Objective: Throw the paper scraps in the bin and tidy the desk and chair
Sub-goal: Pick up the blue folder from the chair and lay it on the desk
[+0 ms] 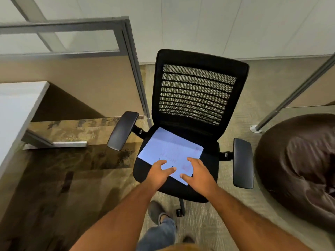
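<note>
Paper sheet (168, 149) on chair (192, 98) seat.
My left hand (160, 172) and right hand (198, 173) rest on it, fingers spread.

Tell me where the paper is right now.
In the head view the paper lies flat on the black chair's seat, between the armrests, with the left hand and right hand at its near edge.
</note>
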### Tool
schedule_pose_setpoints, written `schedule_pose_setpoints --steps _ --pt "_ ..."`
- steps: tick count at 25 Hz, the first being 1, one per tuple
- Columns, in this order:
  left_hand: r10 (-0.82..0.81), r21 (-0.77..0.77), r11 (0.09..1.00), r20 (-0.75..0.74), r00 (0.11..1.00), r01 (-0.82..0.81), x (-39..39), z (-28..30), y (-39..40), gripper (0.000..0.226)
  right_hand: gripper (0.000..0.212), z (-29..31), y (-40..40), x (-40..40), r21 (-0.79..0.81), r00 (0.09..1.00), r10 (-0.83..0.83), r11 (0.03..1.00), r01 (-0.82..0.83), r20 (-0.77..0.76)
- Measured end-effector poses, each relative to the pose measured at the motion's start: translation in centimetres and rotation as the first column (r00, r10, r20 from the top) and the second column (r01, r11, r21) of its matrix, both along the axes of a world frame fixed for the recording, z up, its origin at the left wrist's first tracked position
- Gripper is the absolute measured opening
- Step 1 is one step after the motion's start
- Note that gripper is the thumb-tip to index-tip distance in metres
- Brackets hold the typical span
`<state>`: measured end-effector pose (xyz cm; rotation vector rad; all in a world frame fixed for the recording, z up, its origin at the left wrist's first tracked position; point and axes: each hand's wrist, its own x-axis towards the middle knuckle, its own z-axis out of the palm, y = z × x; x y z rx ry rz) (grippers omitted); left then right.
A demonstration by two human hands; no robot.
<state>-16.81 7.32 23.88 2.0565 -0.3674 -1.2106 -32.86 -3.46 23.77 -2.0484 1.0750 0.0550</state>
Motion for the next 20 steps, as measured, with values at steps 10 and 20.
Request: schedule_pose_setpoints --steps 10,20 --pt "-0.103 -0.019 0.995 -0.041 0.994 0.102 4.3 -2.4 -7.2 0.070 0.077 -0.1 -6.8 5.3 0.010 0.997 -0.052 0.999 0.052 -0.049" --pt "0.408 0.115 0.912 -0.182 0.895 -0.393 6.1 -8.0 -8.6 0.062 0.074 -6.6 -13.9 12.2 0.107 0.962 0.219 0.973 -0.203 -0.163"
